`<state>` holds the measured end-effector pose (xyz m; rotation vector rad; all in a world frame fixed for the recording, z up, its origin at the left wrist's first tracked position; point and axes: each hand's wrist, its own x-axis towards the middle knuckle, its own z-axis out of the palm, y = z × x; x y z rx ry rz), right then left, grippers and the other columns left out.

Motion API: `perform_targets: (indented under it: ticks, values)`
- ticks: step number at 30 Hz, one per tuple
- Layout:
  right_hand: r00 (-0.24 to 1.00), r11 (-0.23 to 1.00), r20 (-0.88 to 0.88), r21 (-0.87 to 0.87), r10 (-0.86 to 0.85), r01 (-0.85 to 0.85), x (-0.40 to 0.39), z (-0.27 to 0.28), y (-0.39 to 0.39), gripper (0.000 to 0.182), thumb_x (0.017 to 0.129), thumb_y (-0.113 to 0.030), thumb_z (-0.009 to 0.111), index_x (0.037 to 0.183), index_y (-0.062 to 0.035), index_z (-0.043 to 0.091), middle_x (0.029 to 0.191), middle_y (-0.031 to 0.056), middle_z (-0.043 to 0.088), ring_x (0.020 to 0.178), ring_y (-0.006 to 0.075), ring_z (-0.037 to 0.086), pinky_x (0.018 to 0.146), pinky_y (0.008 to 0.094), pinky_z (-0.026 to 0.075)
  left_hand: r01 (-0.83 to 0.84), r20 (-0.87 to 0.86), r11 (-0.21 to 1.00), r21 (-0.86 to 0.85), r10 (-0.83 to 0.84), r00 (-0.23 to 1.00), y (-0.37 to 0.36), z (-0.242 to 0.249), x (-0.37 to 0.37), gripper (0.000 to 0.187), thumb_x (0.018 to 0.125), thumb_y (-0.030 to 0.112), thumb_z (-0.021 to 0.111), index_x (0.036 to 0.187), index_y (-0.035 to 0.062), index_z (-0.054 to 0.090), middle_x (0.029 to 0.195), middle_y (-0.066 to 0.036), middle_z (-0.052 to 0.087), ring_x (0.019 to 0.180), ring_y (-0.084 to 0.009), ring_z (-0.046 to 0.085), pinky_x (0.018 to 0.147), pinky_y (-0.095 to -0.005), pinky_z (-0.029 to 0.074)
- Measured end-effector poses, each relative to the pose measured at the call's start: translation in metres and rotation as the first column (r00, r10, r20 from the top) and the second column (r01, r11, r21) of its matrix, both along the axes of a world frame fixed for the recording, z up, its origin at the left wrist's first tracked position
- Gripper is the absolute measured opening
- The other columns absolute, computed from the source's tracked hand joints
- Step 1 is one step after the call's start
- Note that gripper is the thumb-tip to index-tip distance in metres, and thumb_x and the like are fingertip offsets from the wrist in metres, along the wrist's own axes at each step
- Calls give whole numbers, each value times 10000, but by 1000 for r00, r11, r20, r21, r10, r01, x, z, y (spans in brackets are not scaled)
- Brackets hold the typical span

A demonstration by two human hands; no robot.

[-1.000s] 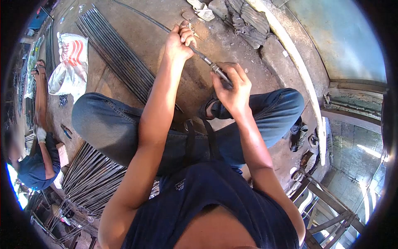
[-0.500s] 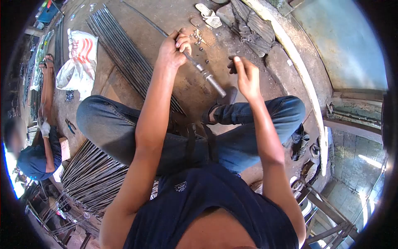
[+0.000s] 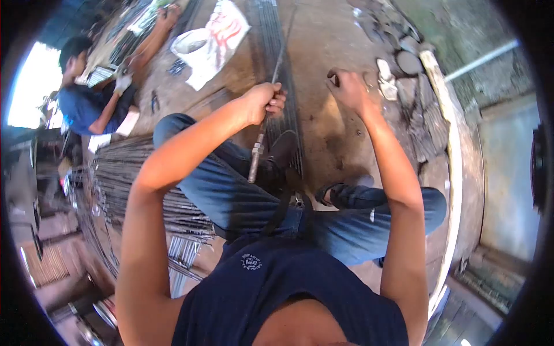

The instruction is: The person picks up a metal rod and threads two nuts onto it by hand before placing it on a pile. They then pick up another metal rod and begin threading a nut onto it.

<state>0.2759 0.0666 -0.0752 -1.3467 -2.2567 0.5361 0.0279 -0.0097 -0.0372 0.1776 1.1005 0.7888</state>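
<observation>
My left hand [image 3: 265, 104] is wrapped around a long thin metal rod [image 3: 279, 64], which slants up and away toward the top of the view. Below the fist, the rod ends in a thicker threaded section [image 3: 253, 168] with a nut [image 3: 257, 149] on it, above my bent leg. My right hand [image 3: 351, 91] is in the air to the right, apart from the rod. Its fingers are loosely curved, with a gap at the thumb and dark fingertips; I see nothing held in it.
Long dark rods [image 3: 268, 29] lie on the floor beyond my left hand, and a big bundle of rods [image 3: 135, 179] lies left of my knee. A white sack [image 3: 219, 43], pliers [image 3: 154, 101] and sandals [image 3: 386, 81] are around. Another person [image 3: 95, 106] sits at left; a pale pole [image 3: 453, 144] curves along the right.
The view has turned left, so the surroundings appear shifted right. The rod's threaded end now points down-left instead of down-right. My right hand is a little higher, its fingers more curved.
</observation>
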Motion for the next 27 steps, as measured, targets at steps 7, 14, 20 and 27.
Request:
perform_targets:
  ticks: [7, 14, 20, 27]
  values:
    - [949, 951, 56, -44, 309, -307, -106, -32, 19, 353, 843, -216, 639, 1113, 12, 627, 1018, 270, 644, 1004, 414, 611, 867, 457, 486, 286, -494, 954, -94, -294, 818, -39, 1, -70, 238, 1015, 260, 425, 928, 57, 513, 633, 28, 367, 464, -70, 327, 364, -228, 237]
    - [885, 880, 33, -132, 464, -456, -157, -11, 13, 354, 852, -206, 646, 1101, 45, 617, 1049, 276, 640, 1031, 420, 600, 857, 458, 483, 694, -862, 591, -411, -4, -507, -33, -9, -215, 242, 968, 186, 466, 1065, -17, 554, 781, -189, 659, 637, -245, 673, 506, -379, 510]
    - [864, 861, -69, -76, 498, -503, -187, -20, 13, 310, 850, -179, 648, 1043, 61, 624, 977, 276, 649, 957, 413, 629, 792, 446, 495, 483, -497, 704, -522, 209, -842, -64, 64, -233, 262, 907, 100, 472, 1138, -2, 542, 871, -155, 702, 769, -277, 711, 629, -381, 578]
    - [869, 868, -21, -39, 494, -495, -207, -3, 9, 328, 817, -148, 660, 1054, 74, 612, 976, 270, 645, 928, 415, 626, 817, 445, 496, 476, -392, 681, -557, 290, -873, -88, 69, -240, 376, 878, 91, 490, 1240, -14, 486, 814, -119, 702, 730, -252, 711, 565, -363, 564]
